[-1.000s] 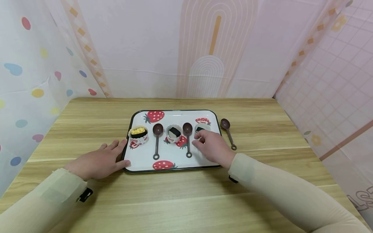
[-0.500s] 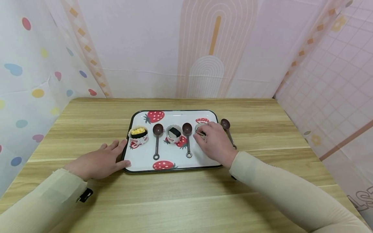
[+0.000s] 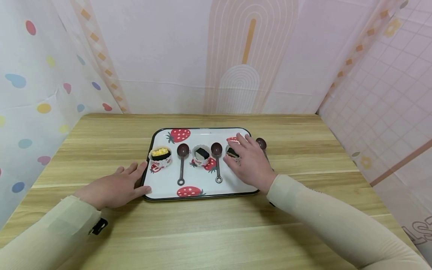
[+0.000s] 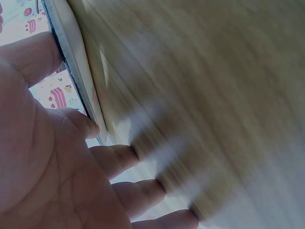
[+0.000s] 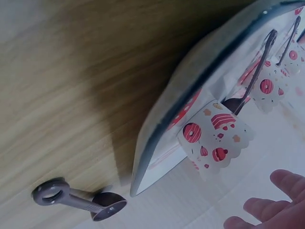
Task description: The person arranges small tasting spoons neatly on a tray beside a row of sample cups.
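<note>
My left hand (image 3: pixel 114 187) lies with straight fingers at the left edge of a white strawberry-patterned tray (image 3: pixel 199 176). Its thumb overlaps the dark rim in the left wrist view. Over the tray's right side, my right hand (image 3: pixel 251 165) spreads its fingers and holds nothing. Right at those fingers stands a paper baking cup (image 5: pixel 219 136) containing a piece of sushi (image 3: pixel 232 152) with black seaweed, partly hidden by the hand. In the middle cup (image 3: pixel 201 161) sits another seaweed-wrapped piece. The left cup (image 3: pixel 161 162) contains sushi topped with yellow bits (image 3: pixel 160 152).
Two brown spoons, one left (image 3: pixel 183 150) and one right (image 3: pixel 216 149), lie on the tray between the cups. A third brown spoon (image 5: pixel 78 202) rests on the wooden table (image 3: pixel 209 232) just right of the tray. Patterned curtains (image 3: pixel 162 56) surround the table.
My right hand has moved slightly away from me over the right cup, and its pinched fingers have spread apart. More of the sushi there shows now. The left hand has not moved.
</note>
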Demonstrator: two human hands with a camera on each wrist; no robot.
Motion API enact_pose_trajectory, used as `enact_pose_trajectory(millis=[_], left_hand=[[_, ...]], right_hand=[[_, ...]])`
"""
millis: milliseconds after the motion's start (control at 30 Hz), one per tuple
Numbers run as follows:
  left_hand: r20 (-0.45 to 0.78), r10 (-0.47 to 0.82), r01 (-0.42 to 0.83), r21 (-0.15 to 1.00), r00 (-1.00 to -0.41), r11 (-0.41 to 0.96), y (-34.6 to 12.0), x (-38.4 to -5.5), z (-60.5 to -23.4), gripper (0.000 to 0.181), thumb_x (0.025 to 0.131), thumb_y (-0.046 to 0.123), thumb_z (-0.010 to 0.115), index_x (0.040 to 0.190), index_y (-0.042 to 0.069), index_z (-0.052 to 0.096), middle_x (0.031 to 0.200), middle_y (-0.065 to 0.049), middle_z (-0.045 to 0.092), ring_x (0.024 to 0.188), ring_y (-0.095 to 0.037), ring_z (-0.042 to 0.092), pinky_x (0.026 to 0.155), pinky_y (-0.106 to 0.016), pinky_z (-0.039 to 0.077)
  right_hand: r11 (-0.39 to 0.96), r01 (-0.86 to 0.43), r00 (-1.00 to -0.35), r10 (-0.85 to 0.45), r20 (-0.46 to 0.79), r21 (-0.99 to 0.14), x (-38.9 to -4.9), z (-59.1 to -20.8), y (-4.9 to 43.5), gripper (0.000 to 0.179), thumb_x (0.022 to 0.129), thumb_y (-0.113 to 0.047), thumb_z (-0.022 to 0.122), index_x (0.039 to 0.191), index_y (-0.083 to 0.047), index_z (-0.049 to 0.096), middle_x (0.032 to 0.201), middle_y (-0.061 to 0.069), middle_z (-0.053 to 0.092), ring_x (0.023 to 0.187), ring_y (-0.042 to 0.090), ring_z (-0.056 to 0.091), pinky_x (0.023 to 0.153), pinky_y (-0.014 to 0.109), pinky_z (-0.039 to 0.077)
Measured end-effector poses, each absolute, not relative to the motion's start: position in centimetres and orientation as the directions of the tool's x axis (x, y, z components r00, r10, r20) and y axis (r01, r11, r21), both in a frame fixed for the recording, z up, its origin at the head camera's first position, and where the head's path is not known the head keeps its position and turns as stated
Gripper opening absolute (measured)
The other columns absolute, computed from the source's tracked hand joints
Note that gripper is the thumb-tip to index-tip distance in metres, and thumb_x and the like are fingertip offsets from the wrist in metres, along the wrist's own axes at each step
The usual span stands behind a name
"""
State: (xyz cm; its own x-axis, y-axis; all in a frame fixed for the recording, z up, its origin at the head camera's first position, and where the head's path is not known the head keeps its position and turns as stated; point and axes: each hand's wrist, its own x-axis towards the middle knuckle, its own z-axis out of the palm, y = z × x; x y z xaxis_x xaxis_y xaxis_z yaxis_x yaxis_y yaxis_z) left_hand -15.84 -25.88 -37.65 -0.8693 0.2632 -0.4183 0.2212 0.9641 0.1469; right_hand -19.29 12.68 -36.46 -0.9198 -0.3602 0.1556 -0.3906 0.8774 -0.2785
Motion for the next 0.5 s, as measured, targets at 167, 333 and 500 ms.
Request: enact_pose_trajectory(millis=[167, 333, 500], left_hand=[[-0.412, 0.267, 0.226, 0.147, -0.871, 0.963, -25.93, -15.86, -37.73, 0.104, 0.101, 0.073, 0.048, 0.167, -0.001, 0.017, 0.165, -0.042, 0.021, 0.142, -0.074, 0.025, 0.105, -0.08, 0.038], [-0.419, 0.264, 0.223, 0.146, -0.869, 0.964, -25.93, -15.9, -37.73, 0.105, 0.1, 0.074, 0.048, 0.167, -0.001, 0.016, 0.165, -0.042, 0.021, 0.142, -0.074, 0.025, 0.105, -0.081, 0.038], [-0.422, 0.261, 0.22, 0.144, -0.868, 0.965, -25.9, -15.88, -37.69, 0.105, 0.1, 0.073, 0.048, 0.167, -0.001, 0.016, 0.165, -0.041, 0.021, 0.142, -0.074, 0.024, 0.105, -0.081, 0.038]], right_hand=[[0.882, -0.401, -0.915, -0.372, 0.157, -0.247, -19.45, -36.57, 12.85, 0.065, 0.105, -0.051, 0.057, 0.158, -0.014, 0.051, 0.169, 0.021, 0.036, 0.16, 0.046, 0.024, 0.129, 0.064, 0.019], [0.888, -0.396, -0.918, -0.374, 0.135, -0.235, -19.67, -36.74, 13.06, 0.073, 0.102, -0.057, 0.058, 0.16, -0.015, 0.046, 0.172, 0.021, 0.03, 0.161, 0.049, 0.018, 0.129, 0.067, 0.015], [0.891, -0.393, -0.92, -0.379, 0.103, -0.23, -19.73, -36.95, 13.32, 0.08, 0.1, -0.063, 0.057, 0.164, -0.017, 0.041, 0.174, 0.021, 0.024, 0.162, 0.049, 0.012, 0.128, 0.069, 0.012]])
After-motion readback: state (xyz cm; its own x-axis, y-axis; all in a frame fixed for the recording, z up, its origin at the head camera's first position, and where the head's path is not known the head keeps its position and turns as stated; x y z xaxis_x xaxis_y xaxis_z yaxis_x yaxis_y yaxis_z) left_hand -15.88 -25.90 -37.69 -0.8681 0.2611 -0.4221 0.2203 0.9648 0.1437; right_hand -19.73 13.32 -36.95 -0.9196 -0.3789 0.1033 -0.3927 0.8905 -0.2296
